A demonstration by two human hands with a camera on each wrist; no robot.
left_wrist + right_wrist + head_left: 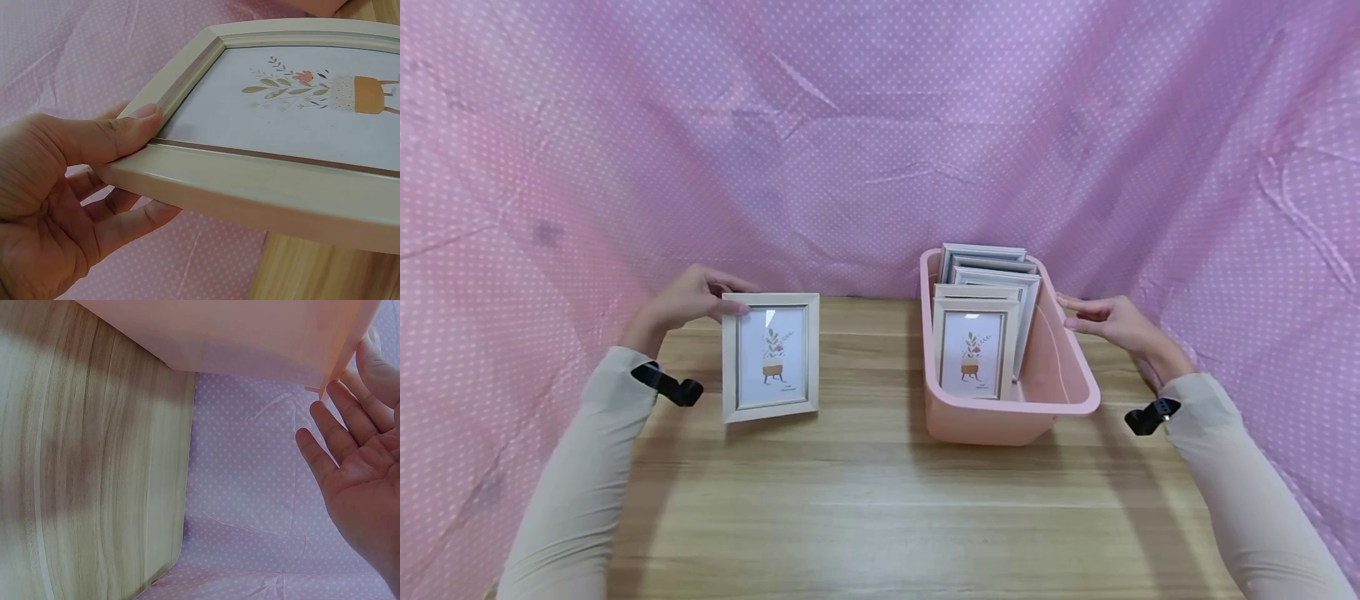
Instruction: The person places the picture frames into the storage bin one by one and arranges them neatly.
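Observation:
My left hand (692, 298) holds a cream picture frame (771, 415) by its upper left corner. In the left wrist view the thumb (140, 122) lies on the frame's front, with the other fingers behind and below it. The frame stands upright over the table and shows a potted-plant print (312, 87) under its glass. My right hand (1123, 329) is at the right rim of a pink plastic bin (1011, 425), its fingers (356, 419) mostly straight and touching the rim. Inside the bin, several picture frames (977, 307) stand one behind another toward the left.
The bin stands on a wood-grain table (865, 508), right of the middle. Pink dotted cloth (865, 150) hangs behind the table and along both sides. Inside the bin, bare wall (1052, 367) shows to the right of the frames.

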